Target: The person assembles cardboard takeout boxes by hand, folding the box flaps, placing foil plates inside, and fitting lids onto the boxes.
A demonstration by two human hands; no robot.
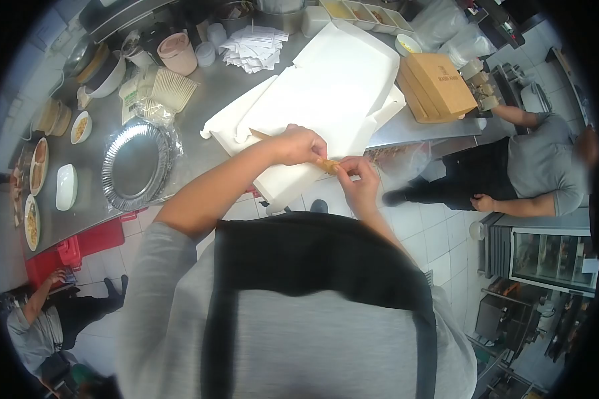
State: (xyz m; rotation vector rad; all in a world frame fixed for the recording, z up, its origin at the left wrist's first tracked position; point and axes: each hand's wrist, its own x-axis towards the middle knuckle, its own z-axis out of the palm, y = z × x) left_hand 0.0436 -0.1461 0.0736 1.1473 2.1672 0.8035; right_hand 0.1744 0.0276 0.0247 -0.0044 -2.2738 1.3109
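Both hands meet near the middle of the view, over the front edge of an open white box point(333, 80). Between their fingertips is a small tan-brown piece point(328, 165), too small to identify. My left hand point(298, 145) pinches its left end with fingers curled. From the right, my right hand point(359, 183) pinches the other end between thumb and fingers. A brown strip point(259, 134) sticks out to the left of my left hand. More white cardboard point(236, 113) lies under the box on the metal counter.
On the metal counter point(199, 83) stand a foil tray point(136, 165) in plastic, a stack of papers point(254, 48), brown boxes point(439, 86) and small food dishes. One co-worker point(539, 163) stands at the right, another person point(46, 326) at the lower left.
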